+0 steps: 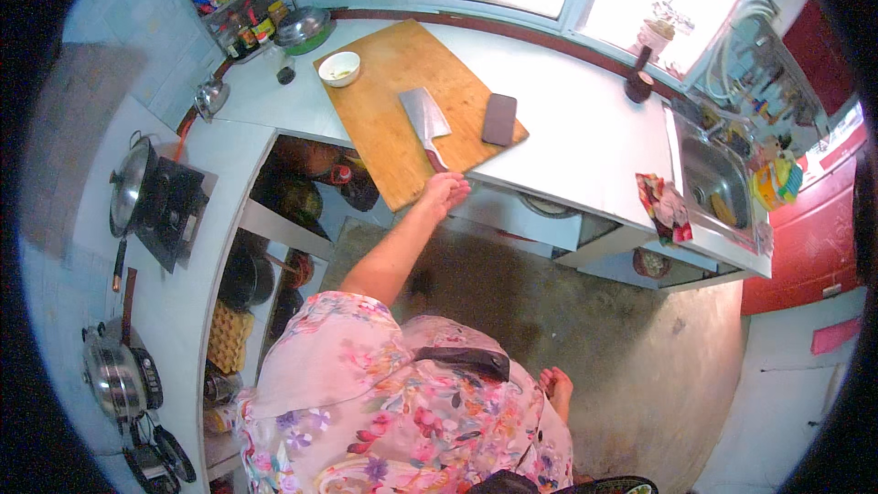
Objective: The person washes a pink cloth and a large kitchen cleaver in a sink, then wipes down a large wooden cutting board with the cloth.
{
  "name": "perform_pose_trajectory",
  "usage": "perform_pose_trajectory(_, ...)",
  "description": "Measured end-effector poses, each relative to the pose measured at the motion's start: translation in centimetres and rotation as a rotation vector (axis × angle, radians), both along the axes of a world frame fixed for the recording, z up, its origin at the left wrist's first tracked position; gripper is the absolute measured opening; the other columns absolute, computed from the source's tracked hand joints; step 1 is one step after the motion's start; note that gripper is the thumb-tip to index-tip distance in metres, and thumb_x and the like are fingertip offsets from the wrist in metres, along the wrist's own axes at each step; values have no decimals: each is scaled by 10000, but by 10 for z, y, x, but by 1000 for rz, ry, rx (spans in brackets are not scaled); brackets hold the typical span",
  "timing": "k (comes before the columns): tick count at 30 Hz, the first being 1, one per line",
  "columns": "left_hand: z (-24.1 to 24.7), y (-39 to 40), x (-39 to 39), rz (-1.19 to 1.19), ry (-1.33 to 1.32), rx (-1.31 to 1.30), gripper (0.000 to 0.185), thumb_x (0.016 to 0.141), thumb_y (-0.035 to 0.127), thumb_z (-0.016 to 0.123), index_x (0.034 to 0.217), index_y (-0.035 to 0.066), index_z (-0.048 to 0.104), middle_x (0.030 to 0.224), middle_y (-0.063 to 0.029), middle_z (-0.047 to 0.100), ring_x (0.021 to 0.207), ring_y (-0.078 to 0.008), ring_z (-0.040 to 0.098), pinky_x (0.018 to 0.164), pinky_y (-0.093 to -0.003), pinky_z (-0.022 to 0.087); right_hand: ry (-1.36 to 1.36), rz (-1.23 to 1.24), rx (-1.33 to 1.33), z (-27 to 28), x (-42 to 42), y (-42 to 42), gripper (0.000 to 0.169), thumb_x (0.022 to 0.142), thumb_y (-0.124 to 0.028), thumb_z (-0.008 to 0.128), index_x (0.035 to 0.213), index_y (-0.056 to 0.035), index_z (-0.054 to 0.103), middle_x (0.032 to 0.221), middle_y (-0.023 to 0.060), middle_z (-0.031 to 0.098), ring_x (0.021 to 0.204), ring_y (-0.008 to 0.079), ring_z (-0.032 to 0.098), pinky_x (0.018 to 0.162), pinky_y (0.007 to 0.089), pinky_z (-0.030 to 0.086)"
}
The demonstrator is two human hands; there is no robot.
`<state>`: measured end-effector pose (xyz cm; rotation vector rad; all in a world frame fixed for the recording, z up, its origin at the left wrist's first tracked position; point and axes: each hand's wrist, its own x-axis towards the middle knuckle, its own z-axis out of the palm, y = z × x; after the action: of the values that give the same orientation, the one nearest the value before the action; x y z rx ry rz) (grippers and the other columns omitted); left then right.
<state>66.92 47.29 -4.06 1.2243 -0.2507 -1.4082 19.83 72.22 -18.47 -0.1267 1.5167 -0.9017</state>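
Observation:
My left hand [446, 193] is at the near edge of a wooden cutting board [391, 110], its fingers loosely extended, with nothing seen in it. Just beyond it lies a cleaver [425, 115], its handle end close to my fingers; whether they touch cannot be told. A white bowl [339, 69] with a little food inside sits on the board's far left corner. On the right part of the board lies a dark smartphone [499, 119]. Down beside my body, away from the counter, my right hand [557, 385] hangs with fingers somewhat curled; its palm is hidden.
To the left are a lidded wok [132, 185] by a black cooktop [173, 213] and a steel electric pot [116, 374]. A condiment rack [240, 0] stands far left. Rightward, a cloth [664, 209] hangs near the sink [717, 178]. Open shelves lie under the counter.

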Motion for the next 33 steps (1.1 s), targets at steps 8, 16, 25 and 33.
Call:
perform_pose_trajectory(8,-18,-23,111,6,-113,17,230,743,-25,427,957,20,499,817,-95,590,675,-172,587,583,-280,498,238,603,-341,50,194,-160,148,805,-144,553,905,-34,556,724,76,589,542,159,551,451,254,438)
perform_pose_trajectory(16,-11,22,132,17,132,37,319,784,3,450,1098,38,403,918,-129,556,755,-213,580,653,-315,512,1158,991,-1077,160,429,-295,385,707,-161,629,1048,-57,484,960,139,533,859,296,536,717,379,443)
perform_pose_trajectory(25,-4,38,144,-5,111,23,226,791,-2,421,1011,-5,474,923,-122,550,811,-205,572,692,-300,497,1287,1426,-721,156,489,-336,388,631,-228,674,923,-32,510,917,171,571,849,320,566,722,412,461)
perform_pose_trajectory(33,-39,-14,170,29,143,-167,208,781,17,441,969,-11,523,883,-123,588,805,-228,578,740,-339,490,593,1340,-844,174,434,-324,344,657,-217,618,874,31,521,805,229,580,790,337,579,684,393,445)
